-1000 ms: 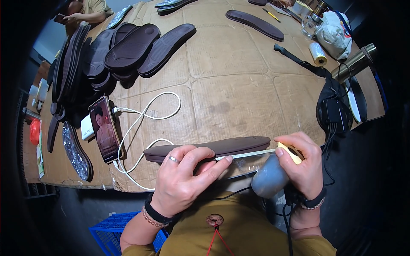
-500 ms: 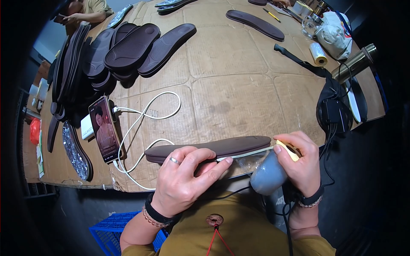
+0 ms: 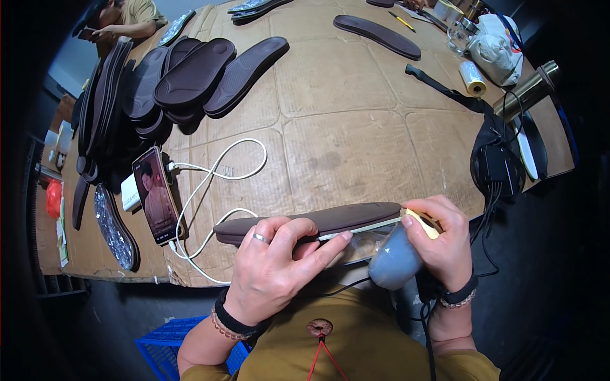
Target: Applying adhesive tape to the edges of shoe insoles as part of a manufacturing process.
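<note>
**At the near edge of a cardboard-covered bench, a dark insole is held between two hands**

Across nearly the whole view a large worktable (image 3: 356,127) is spread, its top covered with flattened brown cardboard sheets whose seams and stains are plainly seen. Dim floor is seen around its edges, and a blue plastic crate (image 3: 166,343) is set below the near edge. At the far left corner another person (image 3: 124,16) is seated, bent over something held in the hands.

Along the left side of the table a big stack of dark soles (image 3: 184,82) is fanned out, and a single long dark sole (image 3: 378,35) is laid apart at the far side. At the right a black bundle of straps and cables (image 3: 495,159) is draped over the edge, with a metal flask (image 3: 527,95), a white cloth bag (image 3: 495,51) and a small roll of pale tape (image 3: 472,77) near it. A smartphone (image 3: 155,203) is propped at the left, with a white cable (image 3: 216,184) looped from it.

At the near edge a dark brown insole (image 3: 330,219) is held level, above the table's rim. It is clamped near its left half by the left hand (image 3: 273,267), ring on one finger, fingers closed over it. The right hand (image 3: 438,244) is closed on its right end, a yellowish tool (image 3: 424,223) pinched there against the edge, a grey-blue rounded object (image 3: 394,263) just beneath.
</note>
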Demonstrator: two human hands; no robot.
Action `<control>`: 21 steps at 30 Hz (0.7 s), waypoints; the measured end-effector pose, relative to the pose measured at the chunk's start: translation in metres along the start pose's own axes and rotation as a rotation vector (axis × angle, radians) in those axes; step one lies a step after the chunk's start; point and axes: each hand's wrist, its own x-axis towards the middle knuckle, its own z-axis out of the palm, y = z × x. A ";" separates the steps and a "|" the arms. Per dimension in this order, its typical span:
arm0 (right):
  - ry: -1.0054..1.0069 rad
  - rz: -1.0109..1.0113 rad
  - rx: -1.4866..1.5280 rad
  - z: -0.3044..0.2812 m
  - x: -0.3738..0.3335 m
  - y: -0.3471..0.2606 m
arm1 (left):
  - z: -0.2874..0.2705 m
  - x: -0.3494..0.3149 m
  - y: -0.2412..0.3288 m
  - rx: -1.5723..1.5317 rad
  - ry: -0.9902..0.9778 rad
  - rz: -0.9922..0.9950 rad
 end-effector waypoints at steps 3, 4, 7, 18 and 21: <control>0.001 -0.003 0.001 0.000 -0.001 0.001 | 0.000 0.000 0.000 0.011 -0.015 -0.006; -0.001 0.001 0.009 0.000 -0.001 0.001 | 0.000 -0.001 -0.002 0.025 -0.016 0.026; 0.001 -0.003 0.007 0.001 -0.002 0.003 | 0.001 -0.001 -0.003 0.037 -0.021 0.055; 0.005 -0.004 0.023 0.002 -0.004 0.005 | -0.002 -0.001 0.000 0.010 -0.069 0.006; 0.001 0.005 0.028 0.002 -0.005 0.004 | -0.003 0.000 0.002 -0.001 -0.082 -0.009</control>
